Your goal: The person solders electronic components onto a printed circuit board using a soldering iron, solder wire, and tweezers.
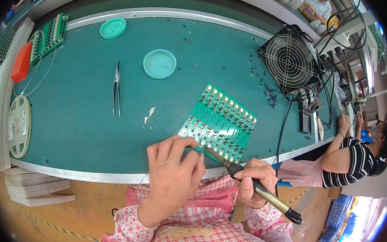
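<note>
A green circuit board [216, 115] with rows of small white and dark parts lies at an angle near the table's front edge. My right hand [255, 180] is wrapped round a soldering iron [272, 198], its tip touching or just above the board's near left part. Beside the tip, my left hand [172, 172] rests at the board's left corner, fingers bent and drawn together. Whatever those fingertips hold, if anything, is too small to make out. Metal tweezers [117, 88] lie on the table to the left, out of both hands.
Two round green dishes [159, 64] [113, 28] stand farther back. A black fan [289, 59] with cables is at the right, loose dark chips [270, 95] beside it. At the left are a reel [20, 127], a red box [21, 62] and more boards [49, 37]. Another person [351, 156] sits at the right.
</note>
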A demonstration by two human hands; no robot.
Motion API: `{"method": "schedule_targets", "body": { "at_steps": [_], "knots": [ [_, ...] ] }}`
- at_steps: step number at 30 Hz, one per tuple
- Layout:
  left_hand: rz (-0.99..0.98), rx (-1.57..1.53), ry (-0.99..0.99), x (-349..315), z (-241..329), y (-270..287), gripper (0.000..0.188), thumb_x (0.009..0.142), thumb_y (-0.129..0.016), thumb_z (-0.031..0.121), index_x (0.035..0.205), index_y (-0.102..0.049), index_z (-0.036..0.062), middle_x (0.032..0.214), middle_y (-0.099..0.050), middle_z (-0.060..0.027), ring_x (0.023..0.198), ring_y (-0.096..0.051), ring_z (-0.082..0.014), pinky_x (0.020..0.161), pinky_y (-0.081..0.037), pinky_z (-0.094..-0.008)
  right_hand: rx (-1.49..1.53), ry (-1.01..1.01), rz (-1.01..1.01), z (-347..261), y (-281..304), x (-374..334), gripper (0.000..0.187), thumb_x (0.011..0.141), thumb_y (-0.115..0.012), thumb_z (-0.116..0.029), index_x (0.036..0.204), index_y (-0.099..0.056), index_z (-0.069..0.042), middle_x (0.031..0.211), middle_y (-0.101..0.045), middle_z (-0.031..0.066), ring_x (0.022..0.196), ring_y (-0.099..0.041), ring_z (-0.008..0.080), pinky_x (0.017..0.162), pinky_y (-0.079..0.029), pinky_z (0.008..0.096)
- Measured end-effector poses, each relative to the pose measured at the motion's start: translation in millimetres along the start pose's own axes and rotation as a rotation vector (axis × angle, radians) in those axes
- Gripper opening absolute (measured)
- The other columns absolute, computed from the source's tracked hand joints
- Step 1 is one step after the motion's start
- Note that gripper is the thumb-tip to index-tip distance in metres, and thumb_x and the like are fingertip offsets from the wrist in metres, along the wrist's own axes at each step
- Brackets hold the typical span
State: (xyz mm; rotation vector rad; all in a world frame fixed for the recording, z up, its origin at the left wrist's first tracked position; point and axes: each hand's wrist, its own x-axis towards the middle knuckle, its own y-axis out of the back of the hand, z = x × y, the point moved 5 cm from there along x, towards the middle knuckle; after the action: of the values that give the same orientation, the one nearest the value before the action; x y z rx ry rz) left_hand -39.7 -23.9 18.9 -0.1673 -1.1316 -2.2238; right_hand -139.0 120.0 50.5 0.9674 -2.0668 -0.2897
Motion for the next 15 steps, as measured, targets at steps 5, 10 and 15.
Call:
{"method": "schedule_targets", "body": {
  "at_steps": [5,10,15],
  "knots": [
    [0.017,0.008,0.011,1,1,-1,0.017,0.072,-0.071,0.009,0.064,-0.055,0.0062,0.1,-0.062,-0.002,0.098,-0.055,-0.0244,0.081,-0.035,-0.0392,-0.017,0.0,-0.035,-2,-2,6,0.008,0.08,-0.064,-0.002,0.086,-0.06,-0.001,0.062,-0.061,0.0068,0.045,-0.053,0.0181,0.043,-0.042,0.0289],
    [0.016,0.005,0.017,3,2,-1,0.018,0.072,-0.071,0.009,0.063,-0.055,0.006,0.1,-0.062,-0.0019,0.098,-0.056,-0.0246,0.081,-0.036,-0.039,-0.057,0.048,-0.056,-4,-3,7,0.011,0.076,-0.066,-0.001,0.086,-0.061,-0.002,0.057,-0.056,0.0038,0.044,-0.05,0.0162,0.043,-0.039,0.0276],
    [0.016,0.004,0.019,1,-1,-1,0.018,0.072,-0.071,0.009,0.063,-0.055,0.0058,0.1,-0.062,-0.0018,0.098,-0.056,-0.0248,0.081,-0.036,-0.0391,-0.173,0.191,-0.213,-14,-12,6,0.023,0.068,-0.075,-0.006,0.089,-0.064,-0.003,0.055,-0.048,-0.0002,0.046,-0.048,0.0127,0.043,-0.036,0.0254]
  ]
}}
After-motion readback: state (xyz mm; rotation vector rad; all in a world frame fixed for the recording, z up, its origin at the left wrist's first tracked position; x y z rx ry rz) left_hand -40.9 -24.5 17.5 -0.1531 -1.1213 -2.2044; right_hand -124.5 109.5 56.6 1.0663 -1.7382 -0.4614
